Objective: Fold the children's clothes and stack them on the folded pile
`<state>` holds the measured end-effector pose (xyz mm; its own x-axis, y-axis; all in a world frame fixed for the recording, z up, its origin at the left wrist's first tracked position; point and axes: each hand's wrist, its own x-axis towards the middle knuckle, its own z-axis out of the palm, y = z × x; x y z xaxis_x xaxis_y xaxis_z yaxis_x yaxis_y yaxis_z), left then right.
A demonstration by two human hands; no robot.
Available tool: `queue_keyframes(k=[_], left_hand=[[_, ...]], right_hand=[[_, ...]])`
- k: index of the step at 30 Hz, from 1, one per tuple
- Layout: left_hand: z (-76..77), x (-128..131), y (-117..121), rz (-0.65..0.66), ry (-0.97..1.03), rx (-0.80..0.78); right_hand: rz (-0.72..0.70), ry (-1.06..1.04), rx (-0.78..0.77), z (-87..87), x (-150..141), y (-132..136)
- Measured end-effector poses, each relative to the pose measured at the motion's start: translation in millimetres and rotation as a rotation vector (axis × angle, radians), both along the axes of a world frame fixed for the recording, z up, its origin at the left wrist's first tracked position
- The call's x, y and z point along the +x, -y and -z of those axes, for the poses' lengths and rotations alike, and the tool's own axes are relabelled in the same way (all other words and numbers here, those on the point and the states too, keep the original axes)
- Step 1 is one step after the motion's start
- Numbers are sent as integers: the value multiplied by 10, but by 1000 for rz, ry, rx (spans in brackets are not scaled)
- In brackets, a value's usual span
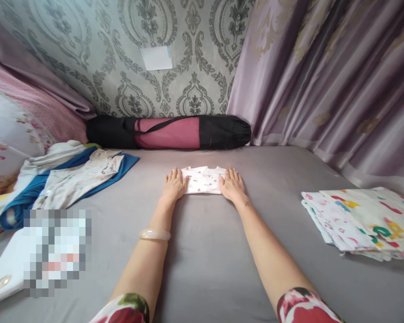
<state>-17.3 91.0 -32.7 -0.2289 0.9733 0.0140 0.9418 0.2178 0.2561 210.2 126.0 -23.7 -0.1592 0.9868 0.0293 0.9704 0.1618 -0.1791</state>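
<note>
A small white garment [204, 180] with a tiny scattered print lies folded into a flat rectangle on the grey sheet [208, 251]. My left hand [175, 184] rests palm down at its left edge, fingers stretched forward and the thumb on the cloth. At the right edge lies my right hand [233, 183], also flat, with its thumb touching the cloth. Neither hand grips anything. The underside of the folded cloth is hidden.
Loose clothes, blue and white, lie in a heap [84, 175] at left. Near them sits a white object [13, 260], partly blurred out. Folded printed cloths [360, 222] are stacked at right. A black and pink roll bag [168, 132] runs along the patterned wall, beside purple curtains [309, 72].
</note>
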Motion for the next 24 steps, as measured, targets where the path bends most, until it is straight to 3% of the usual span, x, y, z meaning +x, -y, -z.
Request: queue_keyframes(k=[10,15,24], left_hand=[[-199,140,28,31,-147,134],[-138,238,37,146,-106,65],[-113,199,45,143,-52,33]], right_hand=[[-110,-22,80,-180,-149,90],[-158,-33,-1,-102,-223,148],[-149,-55,-21,-67,-224,131]])
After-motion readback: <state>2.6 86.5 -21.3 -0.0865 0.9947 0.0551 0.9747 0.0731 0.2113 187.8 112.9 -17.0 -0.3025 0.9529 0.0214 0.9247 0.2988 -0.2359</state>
